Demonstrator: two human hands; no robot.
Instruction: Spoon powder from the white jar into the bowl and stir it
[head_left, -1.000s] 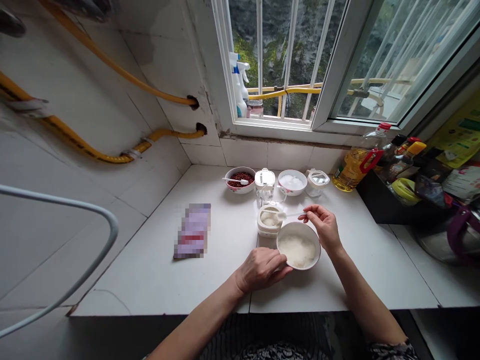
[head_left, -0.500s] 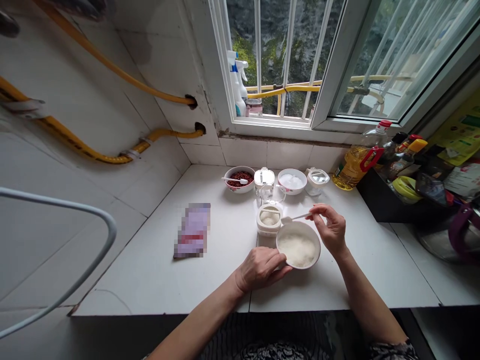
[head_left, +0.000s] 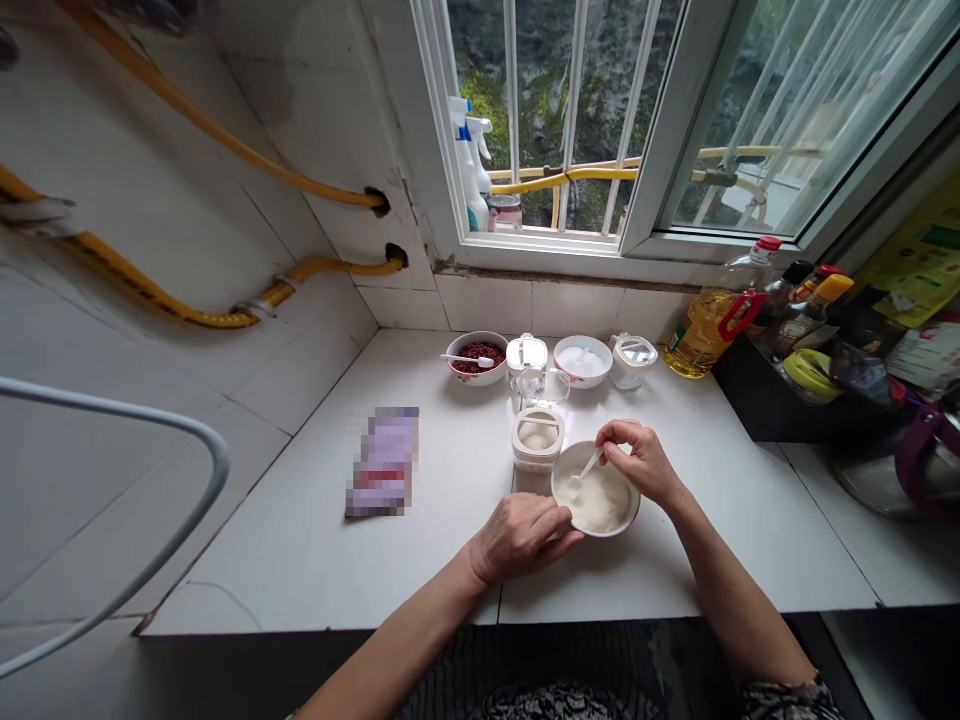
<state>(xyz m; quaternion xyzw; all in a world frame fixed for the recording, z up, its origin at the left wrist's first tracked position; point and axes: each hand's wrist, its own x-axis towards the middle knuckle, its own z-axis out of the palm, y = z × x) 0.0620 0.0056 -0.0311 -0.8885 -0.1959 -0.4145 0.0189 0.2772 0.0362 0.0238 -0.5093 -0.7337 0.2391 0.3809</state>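
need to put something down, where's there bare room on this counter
One bare patch of counter lies between the purple item and the left hand and open jar; another, right of the right hand, runs to the black box. It's crowded around the held bowl and along the back, from the red-filled bowl to the oil bottle.

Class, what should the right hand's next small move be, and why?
Probably scoop up some pale contents: the right hand holds the white spoon with its tip in the bowl, and the left hand holds the bowl, likely steadying it.
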